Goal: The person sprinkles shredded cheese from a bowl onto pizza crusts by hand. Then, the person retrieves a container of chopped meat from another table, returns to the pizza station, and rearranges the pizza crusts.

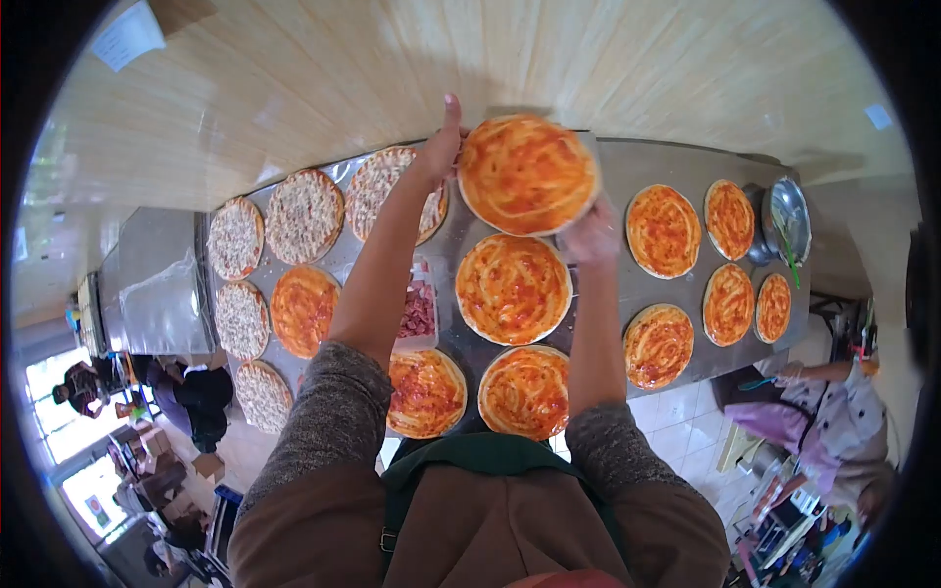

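Note:
Both my hands hold one sauced pizza base [527,174] above the far edge of the metal table, behind another sauced base [514,289]. At its left edge is my left hand [446,142], thumb pointing up and the other fingers partly hidden by the base. My right hand [591,233] grips the lower right edge, somewhat blurred. Below my left forearm, a clear container [417,306] of chopped reddish pieces stands between the bases. Two more sauced bases [427,392] [525,391] lie near my apron.
Cheese-topped pizzas [306,217] lie on the left of the metal table [610,323]. Several sauced bases [663,231] and a metal bowl [788,220] with a green-handled tool are on the right. Other people stand at far left and lower right.

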`<state>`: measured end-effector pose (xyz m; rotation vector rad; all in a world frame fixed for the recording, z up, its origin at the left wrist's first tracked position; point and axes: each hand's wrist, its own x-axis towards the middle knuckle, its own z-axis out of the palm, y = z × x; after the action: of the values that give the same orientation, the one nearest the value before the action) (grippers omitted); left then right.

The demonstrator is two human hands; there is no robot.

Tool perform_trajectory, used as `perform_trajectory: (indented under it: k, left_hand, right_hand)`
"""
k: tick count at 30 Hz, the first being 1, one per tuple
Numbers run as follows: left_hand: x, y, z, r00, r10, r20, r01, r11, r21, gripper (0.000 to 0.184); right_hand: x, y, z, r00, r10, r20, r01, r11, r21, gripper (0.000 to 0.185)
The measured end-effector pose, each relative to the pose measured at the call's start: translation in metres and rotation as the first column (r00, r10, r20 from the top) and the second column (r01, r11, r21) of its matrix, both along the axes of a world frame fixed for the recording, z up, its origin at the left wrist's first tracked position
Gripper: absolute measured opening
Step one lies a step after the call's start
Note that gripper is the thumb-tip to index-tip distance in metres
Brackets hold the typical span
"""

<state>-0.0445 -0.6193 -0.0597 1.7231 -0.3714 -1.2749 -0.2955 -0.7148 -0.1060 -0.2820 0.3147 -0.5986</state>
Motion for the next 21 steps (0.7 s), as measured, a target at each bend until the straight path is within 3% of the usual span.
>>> perform_trajectory:
  k: [1,2,5,8,10,13,15,17,19,20,21]
  left_hand:
    - [-0.014,0.013,0.041,0.993,0.053,-0.108,-0.061,0.996,-0.066,0.107]
    - [-0.022,0.024,0.061,0.990,0.017,-0.143,-0.035,0.992,-0.122,0.106]
    - [-0.049,0.061,0.090,0.982,-0.059,-0.179,0.015,0.970,-0.242,0.104]
    - [-0.072,0.110,0.098,0.994,-0.054,-0.091,0.028,0.963,-0.267,0.098]
    - [-0.083,0.158,0.092,1.000,0.004,-0.018,-0.009,0.963,-0.268,0.091]
    - [-0.111,0.254,0.106,0.924,0.380,0.035,-0.346,0.873,-0.344,0.074]
    - [-0.123,0.336,0.078,0.742,0.630,0.230,-0.505,0.751,-0.426,0.062]
    - [-0.138,0.422,0.054,0.410,0.834,0.369,-0.732,0.542,-0.412,0.057]
    - [-0.147,0.504,0.032,0.033,0.868,0.496,-0.868,0.271,-0.417,0.053]
    - [-0.148,0.557,-0.005,-0.075,0.765,0.640,-0.915,0.203,-0.350,0.052]
    - [-0.146,0.597,-0.017,-0.120,0.944,0.308,-0.888,0.037,-0.458,0.053]
  right_hand:
    - [-0.011,0.001,0.006,0.989,0.048,0.141,-0.005,0.957,-0.292,0.053]
    - [-0.018,0.006,0.011,0.954,0.137,0.267,0.035,0.833,-0.552,0.060]
    - [-0.022,0.051,0.038,0.985,-0.152,0.082,0.164,0.973,-0.165,0.065]
    - [-0.033,0.092,0.043,0.976,-0.090,0.200,0.158,0.920,-0.360,0.060]
    - [-0.035,0.117,0.050,0.975,-0.042,0.218,0.121,0.925,-0.361,0.060]
    - [-0.036,0.160,0.063,0.981,0.012,0.194,0.046,0.954,-0.295,0.060]
    - [-0.035,0.189,0.071,0.985,0.048,0.166,-0.004,0.966,-0.258,0.060]
    - [-0.035,0.221,0.079,0.987,0.078,0.138,-0.045,0.972,-0.230,0.059]
    - [-0.032,0.256,0.085,0.988,0.108,0.112,-0.084,0.976,-0.200,0.059]
    - [-0.028,0.274,0.086,0.988,0.121,0.101,-0.101,0.978,-0.181,0.059]
    - [-0.025,0.291,0.089,0.987,0.138,0.088,-0.123,0.980,-0.159,0.059]
